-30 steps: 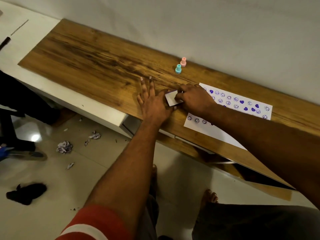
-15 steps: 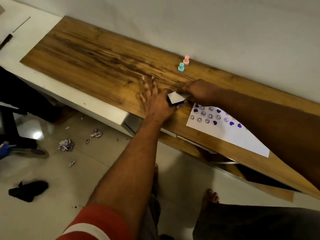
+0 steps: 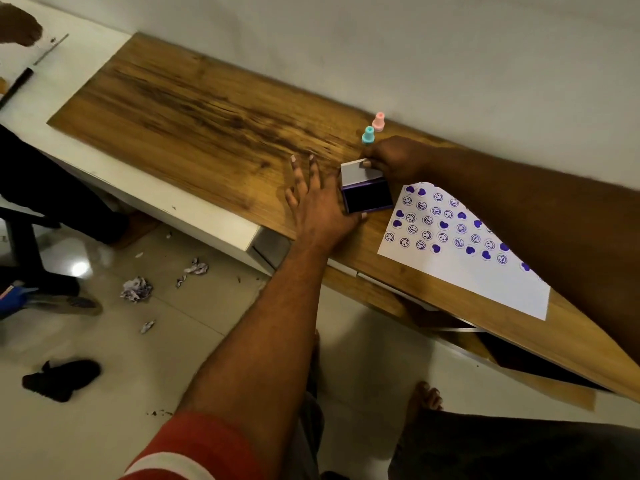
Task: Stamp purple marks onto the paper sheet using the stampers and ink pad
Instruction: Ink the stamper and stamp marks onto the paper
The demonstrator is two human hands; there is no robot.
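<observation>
Between the two hands, near the middle of the wooden board (image 3: 194, 109), the ink pad (image 3: 367, 196) is seen open: its dark inked base lies flat on the wood and its grey lid is lifted back at the far edge. The lid is pinched by the fingers of the right hand (image 3: 398, 159), which are closed on it. The left hand (image 3: 320, 209) is laid flat on the board with fingers spread and nothing gripped; its thumb side is pressed against the near left edge of the pad.

Just right of the pad, the paper sheet (image 3: 485, 282) is spread on the wood, its far part covered with rows of purple smiley and heart marks and partly hidden under the right forearm. Beyond the right hand, close to the wall (image 3: 415, 46), a teal stamper (image 3: 368, 136) and a pink stamper (image 3: 379, 121) are stood upright side by side, untouched.

The board is rested on a white cabinet (image 3: 194, 216) set against the pale wall. Below, a glossy tiled floor (image 3: 104, 410) is strewn with crumpled paper scraps (image 3: 136, 289), and a dark cloth (image 3: 62, 379) is left near the bottom left.
</observation>
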